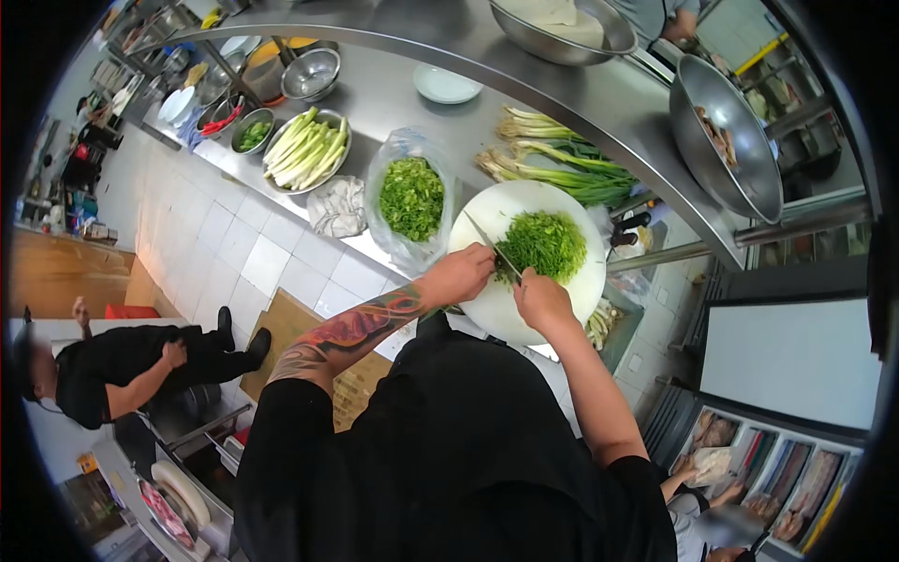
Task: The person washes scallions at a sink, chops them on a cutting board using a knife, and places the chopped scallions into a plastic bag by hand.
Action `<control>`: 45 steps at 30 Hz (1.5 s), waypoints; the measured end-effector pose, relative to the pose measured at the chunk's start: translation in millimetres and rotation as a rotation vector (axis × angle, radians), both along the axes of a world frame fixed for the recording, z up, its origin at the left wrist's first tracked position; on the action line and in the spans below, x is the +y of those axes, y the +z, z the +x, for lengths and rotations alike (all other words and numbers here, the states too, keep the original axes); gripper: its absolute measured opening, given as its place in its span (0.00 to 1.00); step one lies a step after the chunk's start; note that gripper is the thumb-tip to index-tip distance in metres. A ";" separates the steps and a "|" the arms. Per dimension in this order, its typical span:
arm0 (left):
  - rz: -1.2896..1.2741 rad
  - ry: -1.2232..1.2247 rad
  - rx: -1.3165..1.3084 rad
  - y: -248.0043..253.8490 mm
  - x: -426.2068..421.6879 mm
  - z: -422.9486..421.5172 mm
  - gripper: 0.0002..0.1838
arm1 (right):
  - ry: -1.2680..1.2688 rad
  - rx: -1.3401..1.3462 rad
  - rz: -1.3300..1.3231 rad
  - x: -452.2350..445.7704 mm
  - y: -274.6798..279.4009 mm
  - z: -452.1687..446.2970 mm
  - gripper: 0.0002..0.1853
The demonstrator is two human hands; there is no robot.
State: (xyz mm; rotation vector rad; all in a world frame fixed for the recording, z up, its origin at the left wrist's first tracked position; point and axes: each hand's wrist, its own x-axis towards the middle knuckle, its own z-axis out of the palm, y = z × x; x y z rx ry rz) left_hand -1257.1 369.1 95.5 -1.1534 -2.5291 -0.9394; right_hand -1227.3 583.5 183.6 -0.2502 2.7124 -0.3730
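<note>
A round white cutting board [468,314] bears a heap of finely chopped greens [548,245]. My right hand [541,300] is closed round the handle of a knife [494,248], whose blade slants toward the upper left across the board. Near the blade, my left hand [465,273] is at the board's left side with its fingers bent together; what lies under them is too small to name. Left of the board, a clear plastic bag [376,192] holds more chopped greens [410,199]. Whole green onions [562,159] lie behind the board.
A crumpled cloth [337,206], a bowl of pale green stalks [305,152] and a white plate [448,84] are on the steel counter. An overhead shelf [421,42] carries metal bowls [726,140]. A person [140,370] in black stands at left; another is at lower right.
</note>
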 end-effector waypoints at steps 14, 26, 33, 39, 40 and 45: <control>-0.044 0.034 0.032 -9.5 0.8 0.8 0.04 | 0.019 -0.020 -0.001 2.2 6.5 -0.2 0.16; 0.048 0.059 0.037 -7.8 -0.6 3.7 0.06 | 0.008 -0.052 -0.045 4.8 18.4 -1.5 0.18; 0.054 0.028 0.018 -3.5 -0.7 5.0 0.07 | -0.082 -0.166 -0.048 15.2 8.4 -19.5 0.21; -0.064 0.035 0.021 2.2 -3.7 10.2 0.06 | 0.016 0.082 -0.030 13.0 6.5 4.6 0.18; -0.065 0.039 0.022 1.4 -3.7 9.8 0.06 | 0.020 0.083 -0.031 10.4 11.5 9.2 0.18; -0.036 0.051 -0.016 -8.7 -3.5 10.6 0.06 | 0.091 0.106 -0.001 5.2 39.7 23.8 0.16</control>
